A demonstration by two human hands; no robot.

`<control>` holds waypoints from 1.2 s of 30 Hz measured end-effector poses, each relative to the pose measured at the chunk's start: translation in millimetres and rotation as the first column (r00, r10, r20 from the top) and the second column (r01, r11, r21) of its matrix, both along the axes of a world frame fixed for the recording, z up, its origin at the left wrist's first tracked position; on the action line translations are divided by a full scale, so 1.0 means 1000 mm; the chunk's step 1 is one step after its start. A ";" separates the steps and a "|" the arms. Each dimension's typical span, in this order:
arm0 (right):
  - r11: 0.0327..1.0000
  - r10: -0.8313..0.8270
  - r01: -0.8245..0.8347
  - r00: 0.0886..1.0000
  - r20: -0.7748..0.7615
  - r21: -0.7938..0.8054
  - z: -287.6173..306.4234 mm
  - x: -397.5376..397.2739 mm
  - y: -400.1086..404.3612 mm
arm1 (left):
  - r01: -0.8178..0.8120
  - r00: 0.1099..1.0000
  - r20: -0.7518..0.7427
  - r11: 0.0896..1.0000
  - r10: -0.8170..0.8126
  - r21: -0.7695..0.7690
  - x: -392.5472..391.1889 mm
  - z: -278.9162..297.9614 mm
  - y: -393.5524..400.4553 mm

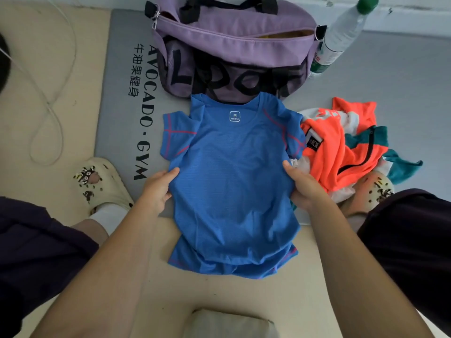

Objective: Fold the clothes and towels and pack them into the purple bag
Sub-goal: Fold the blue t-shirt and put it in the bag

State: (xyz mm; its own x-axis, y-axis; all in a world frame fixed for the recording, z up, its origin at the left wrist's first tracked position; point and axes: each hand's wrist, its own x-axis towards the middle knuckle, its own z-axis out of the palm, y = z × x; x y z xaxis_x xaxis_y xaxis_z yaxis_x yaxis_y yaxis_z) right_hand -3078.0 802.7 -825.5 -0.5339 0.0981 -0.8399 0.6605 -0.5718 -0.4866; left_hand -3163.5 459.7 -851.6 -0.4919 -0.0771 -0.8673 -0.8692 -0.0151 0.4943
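A blue T-shirt (231,186) with pink seams lies spread flat, collar toward the purple bag (234,45), its hem hanging over the mat's near edge. My left hand (158,189) grips the shirt's left side edge at waist height, thumb on top. My right hand (305,186) grips the right side edge the same way. The purple bag with black lettering sits behind the collar, its top zip partly open. A heap of orange, white and teal clothes (346,152) lies to the right of the shirt.
A grey gym mat (122,113) with black lettering lies under the bag and clothes. A clear bottle (341,37) with a green cap leans beside the bag's right end. My feet in cream clogs (102,184) flank the shirt. A white cable (48,106) loops at left.
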 end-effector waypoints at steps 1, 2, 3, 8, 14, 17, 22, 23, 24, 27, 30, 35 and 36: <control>0.999 -0.041 0.041 0.999 -0.011 0.025 0.003 -0.002 -0.001 | -0.030 0.999 -0.021 1.000 0.031 0.007 -0.001 0.005 -0.001; 0.995 -0.069 0.069 0.998 -0.016 0.066 0.007 -0.004 -0.002 | -0.063 0.997 -0.043 0.998 0.063 0.016 -0.003 0.009 -0.002; 0.991 -0.081 0.084 0.996 -0.028 0.107 0.011 -0.006 -0.002 | -0.088 0.994 -0.067 0.996 0.090 0.028 -0.005 0.014 -0.002; 0.980 -0.067 0.097 0.983 -0.169 0.176 0.047 -0.015 0.000 | -0.117 0.970 -0.210 0.992 0.122 0.039 -0.015 0.054 0.002; 0.886 -0.065 0.185 0.957 -0.281 0.425 0.121 -0.029 0.001 | -0.112 0.921 -0.382 0.990 0.071 -0.086 -0.027 0.132 -0.001; 0.857 -0.037 0.215 0.932 -0.359 0.469 0.164 -0.032 0.008 | -0.150 0.866 -0.483 0.989 0.126 -0.011 -0.030 0.178 -0.003; 0.900 0.106 0.126 0.865 -0.490 0.417 0.225 -0.026 0.021 | 0.186 0.746 -0.614 0.965 -0.260 -0.183 -0.036 0.237 -0.018; 0.868 0.165 0.107 0.859 -0.485 0.484 0.233 -0.024 0.024 | 0.216 0.712 -0.617 0.941 -0.333 -0.259 -0.036 0.245 -0.021; 0.814 0.225 0.097 0.857 -0.465 0.573 0.240 -0.021 0.026 | 0.224 0.684 -0.618 0.918 -0.386 -0.326 -0.036 0.252 -0.024; 0.609 0.323 0.118 0.866 -0.382 0.785 0.250 -0.011 0.035 | 0.175 0.631 -0.642 0.887 -0.434 -0.427 -0.031 0.265 -0.029; 0.514 0.314 0.169 0.875 -0.368 0.841 0.249 0.000 0.043 | 0.100 0.621 -0.685 0.906 -0.379 -0.411 -0.023 0.267 -0.032; 0.401 0.319 0.125 0.910 -0.266 0.908 0.239 0.010 0.047 | 0.035 0.626 -0.707 0.918 -0.329 -0.396 -0.012 0.268 -0.032; 0.379 0.328 0.123 0.909 -0.257 0.917 0.237 0.011 0.047 | 0.033 0.628 -0.703 0.914 -0.334 -0.404 -0.011 0.268 -0.032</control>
